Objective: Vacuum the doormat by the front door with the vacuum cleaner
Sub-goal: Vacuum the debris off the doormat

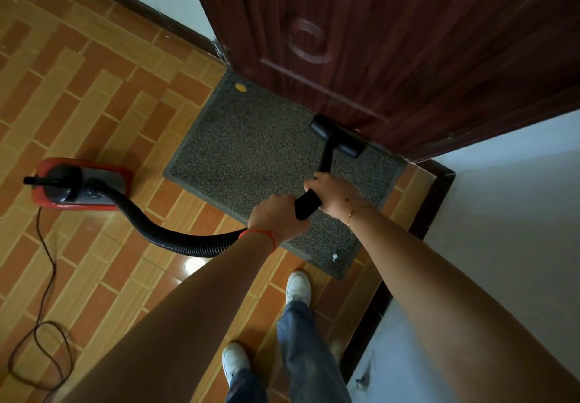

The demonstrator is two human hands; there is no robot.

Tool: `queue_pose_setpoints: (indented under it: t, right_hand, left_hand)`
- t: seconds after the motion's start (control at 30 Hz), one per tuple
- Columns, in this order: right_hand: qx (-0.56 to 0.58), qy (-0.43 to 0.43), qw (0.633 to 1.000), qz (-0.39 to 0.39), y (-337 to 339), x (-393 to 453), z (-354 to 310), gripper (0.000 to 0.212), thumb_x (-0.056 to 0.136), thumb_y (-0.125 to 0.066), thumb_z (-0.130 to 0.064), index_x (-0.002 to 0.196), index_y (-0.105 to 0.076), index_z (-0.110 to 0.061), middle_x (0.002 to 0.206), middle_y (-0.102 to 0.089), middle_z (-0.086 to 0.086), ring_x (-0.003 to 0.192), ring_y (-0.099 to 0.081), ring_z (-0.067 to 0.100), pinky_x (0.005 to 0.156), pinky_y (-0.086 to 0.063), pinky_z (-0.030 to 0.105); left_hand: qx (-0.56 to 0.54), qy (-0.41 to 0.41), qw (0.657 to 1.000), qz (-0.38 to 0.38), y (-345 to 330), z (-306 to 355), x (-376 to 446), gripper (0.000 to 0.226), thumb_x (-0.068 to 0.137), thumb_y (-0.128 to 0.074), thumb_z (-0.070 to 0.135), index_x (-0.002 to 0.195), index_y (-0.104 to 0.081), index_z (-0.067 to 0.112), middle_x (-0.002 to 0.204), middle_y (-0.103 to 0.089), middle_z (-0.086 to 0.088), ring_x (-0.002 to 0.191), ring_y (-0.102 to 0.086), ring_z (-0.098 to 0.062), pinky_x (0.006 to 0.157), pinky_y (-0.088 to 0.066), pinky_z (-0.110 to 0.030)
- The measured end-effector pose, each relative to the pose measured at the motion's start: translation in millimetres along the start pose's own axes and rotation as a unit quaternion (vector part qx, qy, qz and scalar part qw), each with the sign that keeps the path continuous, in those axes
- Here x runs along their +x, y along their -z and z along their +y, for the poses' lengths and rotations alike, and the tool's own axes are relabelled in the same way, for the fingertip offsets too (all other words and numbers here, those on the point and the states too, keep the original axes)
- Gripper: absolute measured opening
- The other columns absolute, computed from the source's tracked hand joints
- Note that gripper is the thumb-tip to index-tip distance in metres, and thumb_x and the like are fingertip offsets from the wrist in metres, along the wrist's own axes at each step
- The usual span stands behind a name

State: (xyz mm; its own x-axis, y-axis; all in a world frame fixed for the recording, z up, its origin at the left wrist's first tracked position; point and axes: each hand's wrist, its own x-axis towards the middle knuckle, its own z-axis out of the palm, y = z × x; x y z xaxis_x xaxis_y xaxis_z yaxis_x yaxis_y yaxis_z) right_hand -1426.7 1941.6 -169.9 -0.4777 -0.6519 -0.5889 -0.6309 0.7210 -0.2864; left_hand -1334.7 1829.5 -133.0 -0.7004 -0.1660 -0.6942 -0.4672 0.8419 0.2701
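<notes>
Doormat (pixel 251 157), grey and speckled, lies flat on the orange brick-pattern tile floor (pixel 94 95), its far edge tucked against the foot of the dark red wooden front door (pixel 392 41). Both hands grip the vacuum's black wand (pixel 309 203) above the mat: the right hand (pixel 337 197) curls round it ahead, nearer the door, while the left hand (pixel 276 217) wraps it just behind, where the ribbed black hose (pixel 175 236) joins. Ahead of the right hand's grip, the wand runs down to the black floor nozzle (pixel 339 137), which sits on the mat's far edge, right at the door's base. Behind the left hand, the hose loops back and to the left to the red canister vacuum cleaner (pixel 78 183), standing on the tiles just off the mat's left side. A thin black power cord (pixel 47 277) trails from the canister and coils on the floor. A small yellow scrap (pixel 241 88) lies on the mat's far-left corner, well away from the grip, and a white scrap (pixel 335 257) lies near the mat's closest edge, below the hands. A red string bracelet (pixel 263 236) circles the left wrist; a thin gold bangle (pixel 357 212) circles the right. White shoes (pixel 298 286) and blue jeans (pixel 307 346) show below the arms.
</notes>
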Motion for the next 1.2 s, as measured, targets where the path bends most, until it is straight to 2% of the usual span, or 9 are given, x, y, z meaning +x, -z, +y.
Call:
queue_pose_setpoints:
  t: [0.17,0.43,0.6,0.67,0.73,0.8,0.93,1.0,1.2]
  right_hand:
    - [-0.011,0.019,1.0,-0.012,-8,-12,-13,0.015,0.091,-0.051,-0.003,0.104,-0.056,-0.01,0.111,-0.058,0.011,0.095,-0.063,0.029,0.065,-0.045,0.033]
    - [-0.01,0.029,0.999,-0.02,-49,-55,-60,0.01,0.091,-0.052,-0.003,0.098,-0.052,-0.011,0.114,-0.055,0.011,0.095,-0.062,0.029,0.063,-0.042,0.03]
    - [0.028,0.007,0.999,-0.026,-84,-88,-101,0.021,0.094,-0.048,-0.007,0.078,-0.04,-0.018,0.11,-0.057,0.011,0.088,-0.059,0.027,0.066,-0.039,0.032]
    - [0.036,-0.005,0.999,-0.022,-100,-103,-118,0.011,0.094,-0.046,-0.008,0.088,-0.052,-0.015,0.115,-0.056,0.014,0.093,-0.058,0.029,0.071,-0.043,0.035]
    - [0.042,-0.01,0.999,-0.019,-118,-117,-133,0.024,0.093,-0.048,-0.006,0.114,-0.06,-0.007,0.121,-0.055,0.018,0.108,-0.056,0.036,0.085,-0.048,0.042]
    - [0.048,-0.02,0.998,-0.019,-133,-134,-151,0.032,0.092,-0.049,-0.003,0.122,-0.058,-0.006,0.123,-0.056,0.018,0.112,-0.055,0.037,0.091,-0.048,0.044]
    - [0.062,-0.009,0.998,-0.013,-164,-166,-187,0.012,0.088,-0.052,-0.002,0.097,-0.054,-0.01,0.112,-0.058,0.013,0.099,-0.062,0.032,0.077,-0.049,0.037]
    - [0.066,-0.012,0.998,-0.008,-180,-181,-201,0.013,0.088,-0.054,-0.006,0.088,-0.046,-0.016,0.109,-0.057,0.011,0.095,-0.062,0.03,0.075,-0.05,0.037]
    - [0.074,-0.035,0.997,-0.006,-217,-216,-227,0.01,0.092,-0.053,-0.01,0.091,-0.046,-0.017,0.112,-0.057,0.011,0.097,-0.062,0.029,0.07,-0.043,0.032]
  left_hand:
    - [0.013,-0.004,1.0,0.012,-9,-9,-17,0.015,0.083,-0.055,0.038,0.08,-0.055,0.023,0.064,-0.052,0.006,0.055,-0.052,-0.011,0.045,-0.036,-0.021]
    - [0.029,0.003,0.999,-0.025,-38,-35,-76,0.017,0.08,-0.056,0.038,0.08,-0.057,0.02,0.066,-0.056,0.004,0.056,-0.057,-0.014,0.046,-0.042,-0.023]
    - [0.038,-0.003,0.999,-0.034,-63,-63,-122,0.02,0.077,-0.06,0.041,0.083,-0.06,0.021,0.07,-0.056,0.004,0.061,-0.057,-0.015,0.049,-0.04,-0.024]
    - [0.047,-0.013,0.998,-0.037,-74,-76,-141,0.025,0.078,-0.06,0.042,0.09,-0.063,0.02,0.072,-0.058,0.003,0.063,-0.058,-0.016,0.049,-0.04,-0.024]
    - [0.058,-0.021,0.997,-0.043,-85,-88,-161,0.026,0.079,-0.059,0.041,0.093,-0.064,0.02,0.075,-0.059,0.002,0.065,-0.059,-0.017,0.049,-0.04,-0.024]
    - [0.069,-0.03,0.996,-0.048,-96,-100,-181,0.024,0.08,-0.059,0.04,0.093,-0.062,0.021,0.076,-0.058,0.002,0.063,-0.057,-0.016,0.048,-0.039,-0.024]
    - [0.077,-0.043,0.994,-0.065,-121,-124,-217,0.021,0.078,-0.06,0.041,0.087,-0.06,0.022,0.073,-0.058,0.003,0.06,-0.056,-0.015,0.049,-0.041,-0.024]
    - [0.08,-0.052,0.993,-0.074,-134,-135,-232,0.019,0.077,-0.06,0.04,0.08,-0.056,0.022,0.07,-0.057,0.003,0.06,-0.056,-0.016,0.05,-0.042,-0.025]
    - [0.095,-0.078,0.989,-0.081,-164,-150,-268,0.02,0.077,-0.061,0.04,0.081,-0.055,0.021,0.07,-0.057,0.003,0.057,-0.054,-0.015,0.047,-0.039,-0.024]
